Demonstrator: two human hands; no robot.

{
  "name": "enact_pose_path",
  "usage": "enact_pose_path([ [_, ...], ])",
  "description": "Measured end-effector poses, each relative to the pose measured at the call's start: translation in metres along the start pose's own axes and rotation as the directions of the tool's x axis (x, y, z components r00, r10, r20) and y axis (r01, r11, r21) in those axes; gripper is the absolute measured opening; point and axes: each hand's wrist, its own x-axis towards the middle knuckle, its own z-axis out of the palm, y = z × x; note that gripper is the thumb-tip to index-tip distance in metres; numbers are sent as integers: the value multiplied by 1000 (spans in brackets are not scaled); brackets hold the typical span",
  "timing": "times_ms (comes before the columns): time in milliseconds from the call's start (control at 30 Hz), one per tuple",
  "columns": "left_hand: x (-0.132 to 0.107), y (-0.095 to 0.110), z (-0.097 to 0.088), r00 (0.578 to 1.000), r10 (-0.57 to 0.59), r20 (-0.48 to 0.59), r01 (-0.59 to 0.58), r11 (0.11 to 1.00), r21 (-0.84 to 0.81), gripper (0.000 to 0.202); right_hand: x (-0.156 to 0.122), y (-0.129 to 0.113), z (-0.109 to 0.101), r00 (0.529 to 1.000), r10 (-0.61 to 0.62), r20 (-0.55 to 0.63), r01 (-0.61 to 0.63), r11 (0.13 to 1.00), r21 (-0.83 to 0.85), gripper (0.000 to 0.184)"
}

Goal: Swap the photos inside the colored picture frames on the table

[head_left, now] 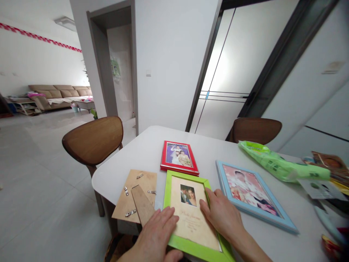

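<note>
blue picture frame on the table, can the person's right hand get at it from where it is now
Probably yes: the right hand rests on the green frame beside the blue picture frame, and nothing visible stands between.

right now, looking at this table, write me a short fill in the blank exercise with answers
The left hand and right hand rest on a picture frame coloured ____.
The wooden board shows ____ metal clips.
The pink photo sits in a ____ surround.
Missing words: green; four; blue.
</note>
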Motion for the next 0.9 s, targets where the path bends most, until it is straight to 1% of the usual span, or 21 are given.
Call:
enact_pose_path([
  [33, -8, -9, -5, 999, -35, -14, 35, 999, 16, 67, 0, -1, -1, 1000, -17, -21, 17, 1000, 24, 33],
  [100, -24, -33, -13, 987, -140, -73, 145, 987, 67, 74, -1, -10, -6, 994, -85, -66, 92, 989, 116, 34],
  [167, -37, -60, -18, 952, -248, -177, 272, 954, 127, 75, -6, -32, -12, 978, -190, -85, 205, 945, 254, 33],
  [200, -41, -72, -19, 933, -271, -237, 310, 940, 146, 73, -10, -47, -16, 964, -251, -83, 264, 909, 322, 32],
  [267, -44, -91, -18, 903, -262, -339, 331, 929, 163, 66, -18, -83, -21, 930, -360, -75, 357, 833, 423, 31],
  [333, -42, -105, -14, 885, -213, -414, 304, 938, 166, 57, -23, -117, -21, 904, -419, -78, 404, 784, 472, 32],
  [367, -41, -109, -13, 876, -187, -446, 286, 944, 167, 53, -24, -132, -20, 902, -426, -75, 407, 777, 480, 35],
  [433, -38, -114, -12, 851, -134, -507, 252, 952, 171, 46, -22, -151, -16, 909, -412, -68, 388, 773, 501, 39],
  [500, -37, -112, -14, 829, -86, -553, 218, 960, 177, 41, -20, -156, -16, 921, -383, -76, 357, 748, 559, 39],
  [533, -37, -109, -15, 820, -63, -569, 199, 964, 179, 39, -19, -153, -17, 925, -369, -93, 348, 722, 599, 39],
  [600, -36, -96, -19, 811, -10, -584, 143, 973, 182, 38, -21, -139, -24, 928, -344, -145, 350, 666, 659, 40],
  [667, -33, -76, -20, 815, 48, -578, 67, 982, 176, 41, -28, -114, -31, 923, -336, -186, 371, 650, 664, 38],
  [700, -29, -65, -19, 824, 74, -562, 25, 986, 166, 43, -32, -98, -33, 921, -337, -194, 379, 662, 647, 35],
  [733, -25, -53, -17, 838, 99, -537, -19, 988, 154, 44, -37, -82, -34, 921, -338, -192, 381, 682, 624, 34],
  [800, -12, -33, -9, 880, 136, -455, -94, 989, 114, 45, -47, -49, -30, 923, -336, -191, 382, 728, 568, 32],
  [900, 11, -10, 3, 936, 144, -320, -135, 990, 49, 45, -58, -12, -17, 933, -311, -182, 360, 797, 485, 31],
])
